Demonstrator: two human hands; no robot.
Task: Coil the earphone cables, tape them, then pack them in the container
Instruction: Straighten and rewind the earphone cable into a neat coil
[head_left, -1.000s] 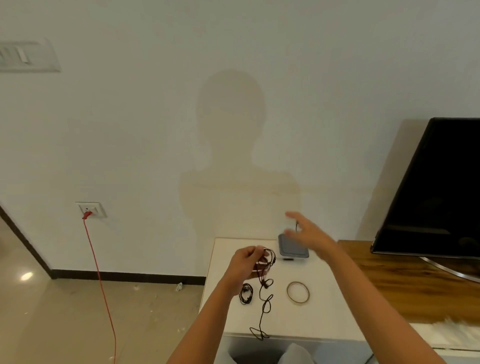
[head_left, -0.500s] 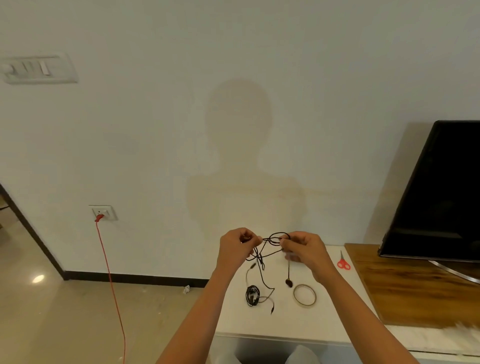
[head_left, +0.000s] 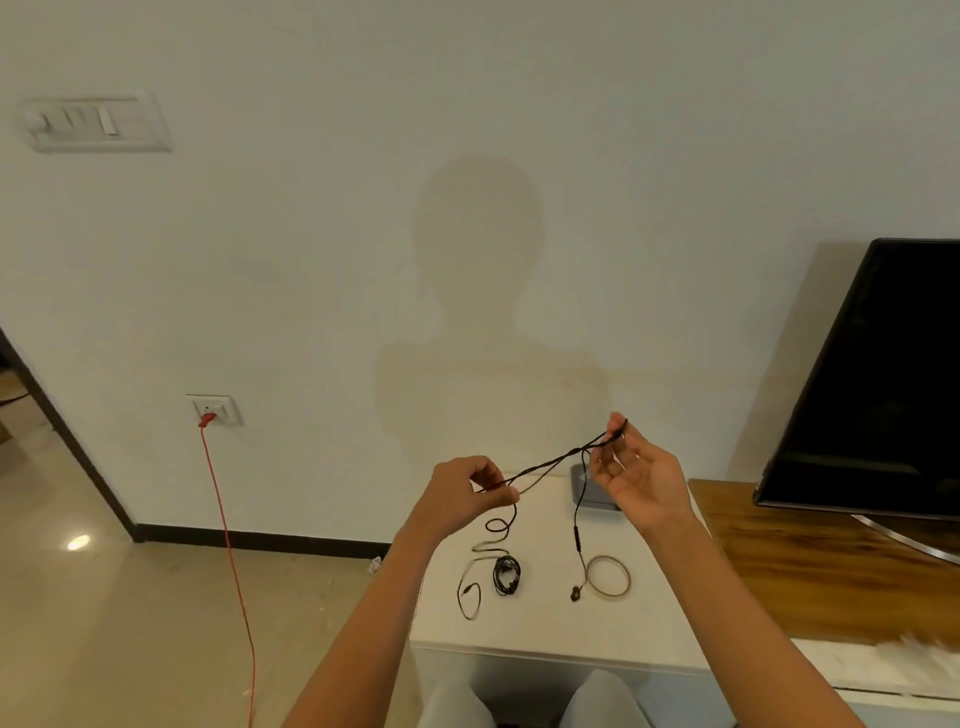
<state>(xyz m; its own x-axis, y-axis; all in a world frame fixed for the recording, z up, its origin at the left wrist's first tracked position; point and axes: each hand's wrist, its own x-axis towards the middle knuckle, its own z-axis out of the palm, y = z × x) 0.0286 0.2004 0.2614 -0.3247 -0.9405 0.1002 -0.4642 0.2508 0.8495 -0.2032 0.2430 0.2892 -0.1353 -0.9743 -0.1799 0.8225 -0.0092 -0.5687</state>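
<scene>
A black earphone cable (head_left: 550, 461) stretches taut between my two hands above the white table (head_left: 550, 623). My left hand (head_left: 467, 493) pinches its lower end, and loose cable hangs from there down to the tabletop. My right hand (head_left: 636, 475), raised higher, pinches the other end between thumb and forefinger; a strand with an earbud (head_left: 575, 594) dangles from it. A second, coiled black earphone (head_left: 506, 574) lies on the table. The tape ring (head_left: 608, 575) lies to its right. A grey container (head_left: 584, 491) sits at the back, partly hidden by my right hand.
A black TV screen (head_left: 878, 384) stands on a wooden surface (head_left: 810, 566) to the right of the table. A red cord (head_left: 234, 561) runs from a wall socket (head_left: 214, 409) down to the floor on the left. My knees show below the table edge.
My hands have pulled apart, the right one rising up and to the right, so the bunched cable is now drawn out straight between them. The view has shifted slightly.
</scene>
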